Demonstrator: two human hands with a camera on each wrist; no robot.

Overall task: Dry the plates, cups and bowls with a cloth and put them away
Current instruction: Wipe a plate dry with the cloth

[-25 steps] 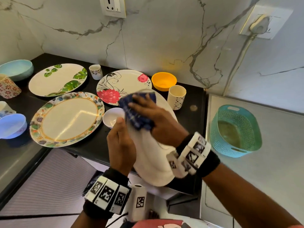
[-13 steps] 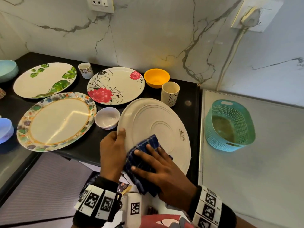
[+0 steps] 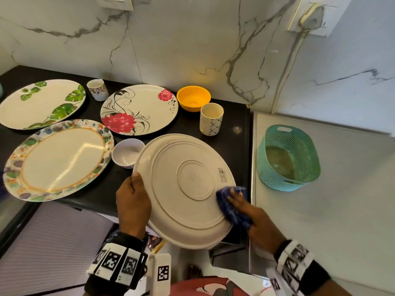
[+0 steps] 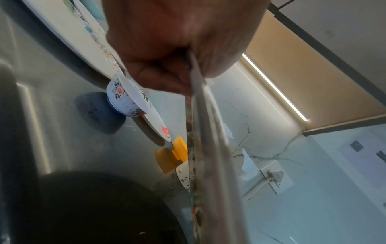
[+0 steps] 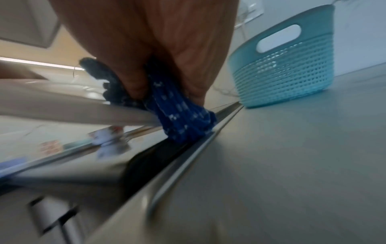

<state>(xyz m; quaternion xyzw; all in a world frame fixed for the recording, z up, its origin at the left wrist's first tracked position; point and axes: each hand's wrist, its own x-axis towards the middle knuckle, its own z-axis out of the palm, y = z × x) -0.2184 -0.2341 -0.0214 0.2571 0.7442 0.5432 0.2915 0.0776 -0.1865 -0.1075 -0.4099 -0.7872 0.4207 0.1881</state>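
So we're mid-dry on one plate here. The left hand (image 3: 132, 207) has the big white plate (image 3: 183, 189) pinched by its left rim, thumb on top and fingers curled underneath, holding it tilted just above the front edge of the black table (image 3: 226, 122), underside facing up (you can see the foot rings and a little printed label). The right hand (image 3: 254, 218) has a blue cloth (image 3: 230, 205) bunched in its grip and is pressing it on the plate's right rim, with the cloth wrapping over the edge in the right wrist view.

My read: the back of the plate is getting wiped, and the rim is the bit in hand. Next it probably wants the cloth run round the rest of the rim, then a flip to check the face, then putting it away. Keep that left pinch firm, since the plate hangs partly off the table.

Plenty left to do: the leaf plate (image 3: 40, 103), red flower plate (image 3: 139, 110), floral-border plate (image 3: 57, 159), small white bowl (image 3: 127, 152), yellow bowl (image 3: 193, 98) and two cups (image 3: 211, 118) all sit on the table.

Hard to tell: the held plate's face is hidden, apart from a patterned edge in the left wrist view. I can't see whether it's wet. Both wrist views are blurry. No obvious cupboard in view, just a teal basket (image 3: 288, 159) on the grey surface to the right.
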